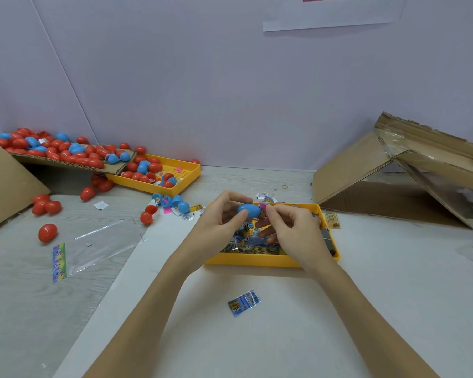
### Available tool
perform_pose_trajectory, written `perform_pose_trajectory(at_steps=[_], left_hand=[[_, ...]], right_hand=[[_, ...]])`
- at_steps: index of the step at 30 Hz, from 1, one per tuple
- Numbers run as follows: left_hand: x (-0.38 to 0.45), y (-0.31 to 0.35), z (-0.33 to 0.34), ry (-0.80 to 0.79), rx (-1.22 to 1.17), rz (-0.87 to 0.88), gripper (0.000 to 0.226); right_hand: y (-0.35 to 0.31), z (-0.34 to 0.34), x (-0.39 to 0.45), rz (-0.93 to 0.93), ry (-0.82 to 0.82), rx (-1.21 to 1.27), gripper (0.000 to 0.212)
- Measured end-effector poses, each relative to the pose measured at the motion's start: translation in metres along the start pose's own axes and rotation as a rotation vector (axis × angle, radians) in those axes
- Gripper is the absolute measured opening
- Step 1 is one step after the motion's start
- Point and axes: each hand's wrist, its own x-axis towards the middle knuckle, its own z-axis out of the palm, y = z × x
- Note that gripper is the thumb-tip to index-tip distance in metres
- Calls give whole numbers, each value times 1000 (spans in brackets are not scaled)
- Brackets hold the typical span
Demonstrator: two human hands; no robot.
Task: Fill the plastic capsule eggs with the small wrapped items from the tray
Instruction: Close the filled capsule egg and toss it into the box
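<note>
Above a yellow tray (271, 261) on the tabletop (284, 323), a person's left hand (219, 219) holds a blue egg (248, 210), fingers closed around it with the thumb on its near side. The right hand (295, 230) is just to the right of the egg, its thumb and forefinger pinched on a small wrapped item (263, 211) with a pink end, pressed against the egg's right-hand end. Whether the egg is a half shell or a whole one cannot be told.

Directly beneath both grips, the tray holds a heap of wrapped packets (250, 246) in blue, yellow and black print. 1 blue packet (244, 302) lies alone on the tabletop, nearer the person than the hands and between the 2 forearms. Another yellowish packet (332, 220) lies just outside the tray's right wall.

Left of the left hand, a few open blue shells (172, 203) and red eggs (146, 217) sit among scattered packets. Farther left and beyond, a second yellow tray (186, 181) carries red and blue eggs, and a cardboard ramp (66, 162) above it is covered with many more, mostly red. A clear plastic bag (101, 244) with a colourful header lies flat, well to the left of the hands. To the right and beyond the right hand stands a folded cardboard box (393, 181) with clear tape across it.
</note>
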Motion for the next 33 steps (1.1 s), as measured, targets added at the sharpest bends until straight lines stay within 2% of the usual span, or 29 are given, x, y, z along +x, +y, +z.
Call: perform_pose_trajectory(at_steps=[4, 10, 18, 26, 33], left_hand=[[0, 3, 1, -22, -5, -28, 21], [-1, 4, -1, -18, -53, -9, 25], [1, 2, -1, 68, -55, -12, 26], [1, 2, 0, 54, -57, -5, 22], [0, 3, 0, 54, -36, 6, 21]], right_hand=[[-1, -1, 1, 27, -9, 11, 20], [-5, -3, -1, 14, 13, 105, 8], [-5, -3, -2, -47, 10, 125, 17], [-3, -1, -1, -34, 77, 170, 18], [-2, -1, -1, -41, 69, 163, 15]])
